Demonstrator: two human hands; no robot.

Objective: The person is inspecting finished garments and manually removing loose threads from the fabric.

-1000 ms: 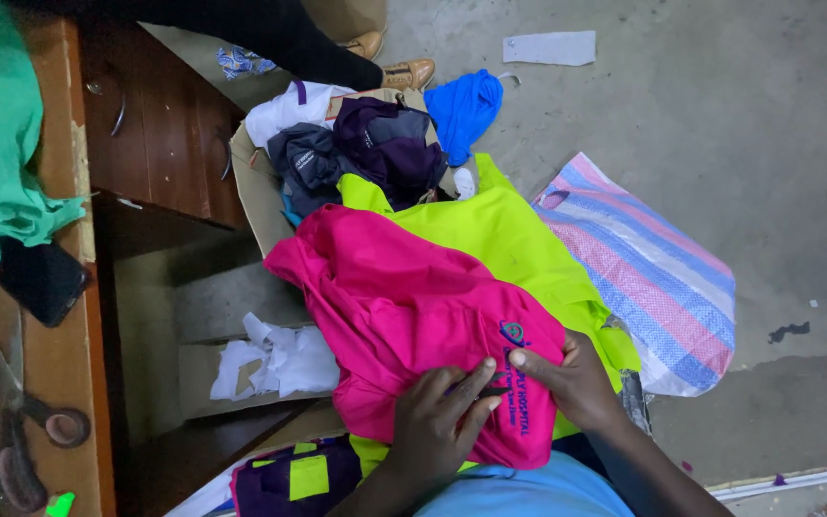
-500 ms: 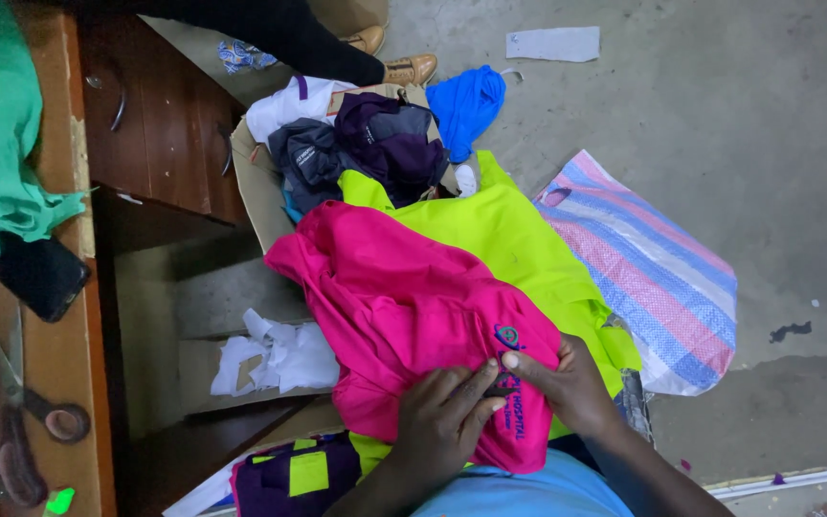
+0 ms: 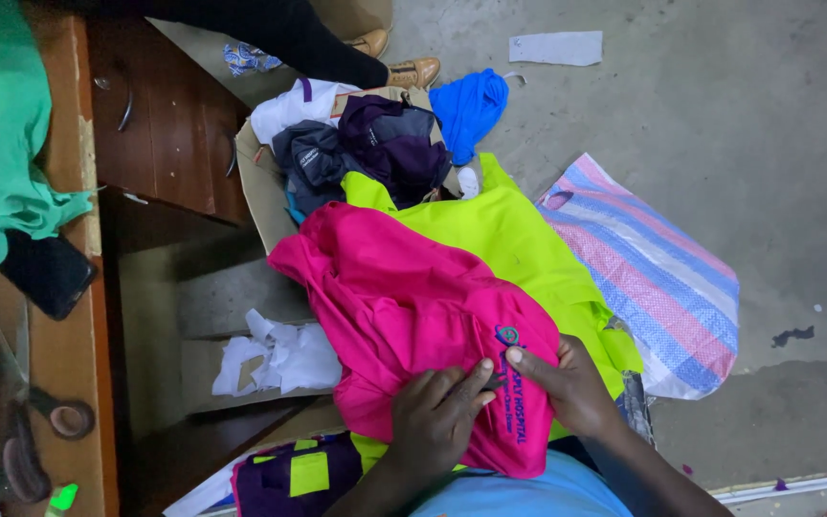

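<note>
1. Both hands are pinching the pink garment (image 3: 404,306) near its embroidered blue patch: the left hand (image 3: 437,421) is pressing its fingers onto the cloth, and the right hand (image 3: 567,383) is gripping a fold with thumb and forefinger, so each is closed on fabric.
2. The pink garment is lying in the person's lap, its long axis running from the lower right by the hands up to the upper left.
3. One lime-yellow garment (image 3: 519,239) is lying under it, reaching toward the upper middle.
4. One cardboard box (image 3: 265,191) of dark clothes is sitting just beyond, with one blue cloth (image 3: 471,110) beside it.
5. One striped woven bag (image 3: 653,278) is lying on the floor at right.
6. One pair of scissors (image 3: 26,431) and a green cloth (image 3: 2,144) are resting on the wooden desk (image 3: 78,354) at left.
7. Another person's shoes (image 3: 399,57) are standing at the top.
</note>
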